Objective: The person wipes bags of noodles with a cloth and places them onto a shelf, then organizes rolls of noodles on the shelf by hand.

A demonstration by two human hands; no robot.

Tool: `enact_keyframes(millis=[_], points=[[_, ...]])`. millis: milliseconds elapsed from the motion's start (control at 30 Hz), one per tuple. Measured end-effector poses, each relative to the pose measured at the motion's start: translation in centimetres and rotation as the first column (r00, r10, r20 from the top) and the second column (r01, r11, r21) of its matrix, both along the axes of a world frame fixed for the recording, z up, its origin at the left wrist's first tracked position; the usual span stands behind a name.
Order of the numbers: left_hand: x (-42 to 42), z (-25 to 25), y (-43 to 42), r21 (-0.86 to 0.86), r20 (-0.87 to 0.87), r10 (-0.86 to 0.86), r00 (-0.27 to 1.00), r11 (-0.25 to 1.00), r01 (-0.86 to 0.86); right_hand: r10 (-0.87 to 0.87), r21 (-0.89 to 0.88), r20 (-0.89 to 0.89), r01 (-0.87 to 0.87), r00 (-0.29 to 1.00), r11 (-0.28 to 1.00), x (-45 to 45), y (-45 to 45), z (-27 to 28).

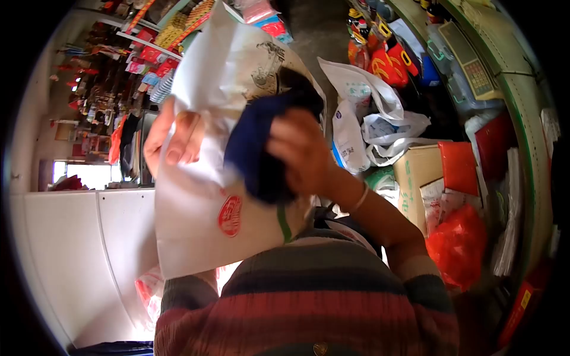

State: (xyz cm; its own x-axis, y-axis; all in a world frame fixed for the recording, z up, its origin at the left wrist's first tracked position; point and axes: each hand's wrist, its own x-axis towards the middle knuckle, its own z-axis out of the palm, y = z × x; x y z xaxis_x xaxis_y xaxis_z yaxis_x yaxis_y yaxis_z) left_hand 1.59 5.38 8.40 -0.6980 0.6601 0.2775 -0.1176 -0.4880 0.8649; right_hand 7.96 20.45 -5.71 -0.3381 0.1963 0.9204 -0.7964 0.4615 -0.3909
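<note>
A large white bag (196, 231) with a red oval print and dark drawn figures hangs in front of the striped sweater. At its left edge, my left hand (178, 139) grips it, fingers over the front. My right hand (303, 151) is closed on a dark navy cloth (255, 145), held against the front of the bag. The cloth and right fingers are blurred. Part of the bag's printing lies hidden behind the cloth.
White printed bags (350, 136) lie to the right, beside a cardboard box (412, 172) and a red plastic bag (460, 246). A scale (469, 62) sits upper right. Packed shelves stand upper left, above a white panel (65, 237).
</note>
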Motion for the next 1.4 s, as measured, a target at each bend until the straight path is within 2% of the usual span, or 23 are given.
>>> enact_keyframes(millis=[33, 100, 133, 233, 267, 333, 400, 467, 533, 600, 667, 700, 767, 800, 967, 1033, 1067, 1167, 1200, 1267, 1300, 1333, 1400], points=[[-0.1, -0.1, -0.2, 0.029, -0.070, 0.025, 0.997, 0.999, -0.024, -0.066, -0.100, -0.024, 0.063, 0.998, 0.993, -1.1, 0.7, -0.6], [-1.4, 0.3, 0.0, 0.076, -0.008, 0.045, 0.999, 0.996, -0.044, -0.131, -0.139, 0.235, 0.166, 0.963, 0.976, -2.0, 3.3, -1.0], [-1.9, 0.5, 0.0, 0.092, 0.009, 0.053, 0.999, 0.994, -0.054, -0.043, -0.203, 0.246, 0.095, 0.968, 0.975, -1.7, 3.5, -1.8], [-3.4, 0.6, 0.4, 0.112, 0.042, 0.070, 0.997, 0.991, -0.075, 0.057, -0.237, 0.278, 0.011, 0.959, 0.971, 1.0, 2.0, -6.0], [-3.9, 0.8, 0.5, 0.111, 0.049, 0.074, 0.996, 0.991, -0.079, 0.170, -0.386, 0.393, -0.005, 0.904, 0.922, 1.9, 0.2, -10.6], [-4.6, 0.5, 1.0, 0.101, 0.062, 0.076, 0.995, 0.992, -0.082, 0.551, -0.737, 0.478, -0.029, 0.684, 0.675, 3.9, -2.7, -15.5], [-5.1, 0.3, 1.4, 0.089, 0.068, 0.070, 0.995, 0.993, -0.076, 0.767, -0.865, 0.439, -0.009, 0.468, 0.501, 4.8, -3.7, -16.9], [-5.2, 0.3, 1.3, 0.075, 0.062, 0.071, 0.996, 0.994, -0.076, 0.747, -0.796, 0.548, -0.040, 0.377, 0.604, 5.2, -3.3, -18.6], [-4.6, 0.6, 0.8, 0.064, 0.024, 0.090, 0.996, 0.994, -0.091, 0.867, -0.919, 0.265, -0.161, 0.422, 0.359, 3.3, -0.3, -18.3], [-4.1, 1.2, 0.1, 0.053, -0.021, 0.098, 0.995, 0.994, -0.097, 0.906, -0.953, -0.045, -0.289, 0.420, 0.087, -0.2, 4.5, -16.8], [-4.3, 1.7, -0.3, 0.045, -0.034, 0.101, 0.994, 0.994, -0.100, 0.846, -0.974, -0.122, -0.224, 0.520, -0.003, -2.7, 7.5, -11.0], [-4.7, 1.9, -0.4, 0.039, -0.028, 0.100, 0.995, 0.994, -0.099, 0.786, -0.996, -0.033, -0.090, 0.618, 0.029, -4.2, 7.8, -7.4], [-6.2, 2.2, -0.3, 0.021, 0.013, 0.090, 0.996, 0.996, -0.090, 0.789, -0.966, 0.157, -0.074, 0.594, 0.248, -7.1, 7.8, -9.1], [-7.1, 2.2, -0.2, 0.008, 0.037, 0.083, 0.996, 0.996, -0.084, 0.802, -0.958, 0.124, -0.140, 0.584, 0.250, -6.1, 6.9, -7.5], [-9.8, 1.5, 0.2, -0.046, 0.134, 0.035, 0.990, 0.999, -0.029, 0.882, -0.989, -0.145, -0.030, 0.448, -0.147, 0.7, 1.4, -14.4], [-9.9, 0.9, 0.5, -0.058, 0.152, 0.035, 0.988, 0.998, -0.026, 0.895, -0.971, -0.212, 0.018, 0.393, -0.238, 3.8, 0.1, -14.0], [-9.7, 0.8, 0.5, -0.063, 0.163, 0.037, 0.986, 0.998, -0.027, 0.896, -0.977, -0.168, 0.055, 0.410, -0.208, 5.1, 0.0, -13.2], [-8.4, 0.2, 0.6, -0.076, 0.160, 0.065, 0.985, 0.996, -0.053, 0.925, -0.994, 0.107, 0.022, 0.366, 0.106, 7.2, 0.7, -11.9], [-7.7, -0.1, 1.0, -0.065, 0.146, 0.087, 0.985, 0.995, -0.078, 0.867, -0.934, 0.327, -0.010, 0.375, 0.357, 7.5, 1.9, -7.7], [-5.4, -1.0, 2.4, 0.009, 0.139, 0.219, 0.966, 0.975, -0.222, 0.611, -0.691, 0.522, -0.124, 0.595, 0.712, 7.0, 2.7, -3.1], [-4.4, -1.3, 3.3, 0.050, 0.138, 0.282, 0.949, 0.955, -0.291, 0.446, -0.510, 0.554, -0.137, 0.703, 0.849, 6.7, 3.0, -1.1], [-3.4, -1.0, 4.2, 0.071, 0.148, 0.201, 0.968, 0.974, -0.213, 0.447, -0.440, 0.502, -0.227, 0.741, 0.869, 6.4, 3.2, 1.2], [-3.6, -1.1, 4.3, 0.053, 0.143, 0.214, 0.966, 0.973, -0.223, 0.543, -0.323, 0.315, -0.450, 0.778, 0.833, 5.1, 2.2, 2.7]])
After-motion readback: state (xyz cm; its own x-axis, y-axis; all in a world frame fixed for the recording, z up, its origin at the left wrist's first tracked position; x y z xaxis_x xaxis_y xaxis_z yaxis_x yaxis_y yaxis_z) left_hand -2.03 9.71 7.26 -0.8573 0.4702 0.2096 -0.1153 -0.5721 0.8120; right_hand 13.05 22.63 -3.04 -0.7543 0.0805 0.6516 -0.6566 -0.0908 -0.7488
